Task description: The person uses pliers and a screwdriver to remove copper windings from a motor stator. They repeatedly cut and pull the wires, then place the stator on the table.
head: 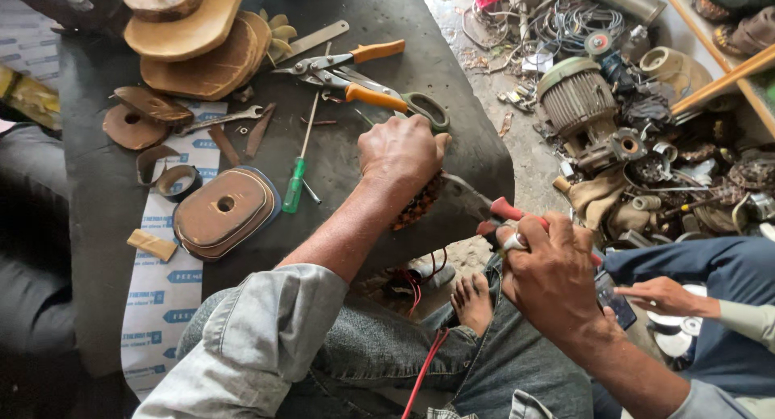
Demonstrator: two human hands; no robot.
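Note:
My left hand is closed over a round coil of copper-coloured wire at the near edge of the dark work table. Most of the coil is hidden under the hand. My right hand grips a red-handled tool, its metal end reaching towards the coil. Red wires hang below the table edge. My knees in jeans and a bare foot show underneath.
On the table lie orange-handled snips, scissors, a green screwdriver, a spanner, wooden oval formers and discs. An electric motor and scrap parts cover the floor at right. Another person's hand holds a phone.

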